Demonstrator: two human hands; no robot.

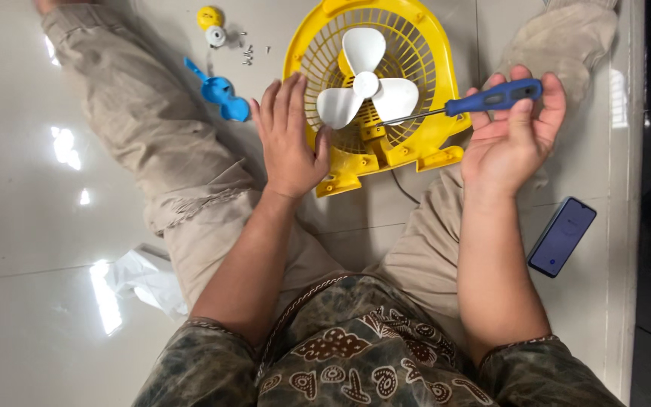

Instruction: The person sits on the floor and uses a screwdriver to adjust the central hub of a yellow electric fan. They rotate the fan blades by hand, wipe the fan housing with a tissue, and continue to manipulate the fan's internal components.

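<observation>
Right hand (508, 139) grasps one blue-handled screwdriver (491, 98), tip at the white three-blade propeller (365, 89). Left hand (289, 139), released and flat, rests on one yellow fan housing (435, 68) lying mid-floor between the knees. Around: one blue plastic part (218, 92), loose screws (249, 53), one dark phone (562, 236) at the floor's right edge, white crumpled paper (145, 279).
</observation>
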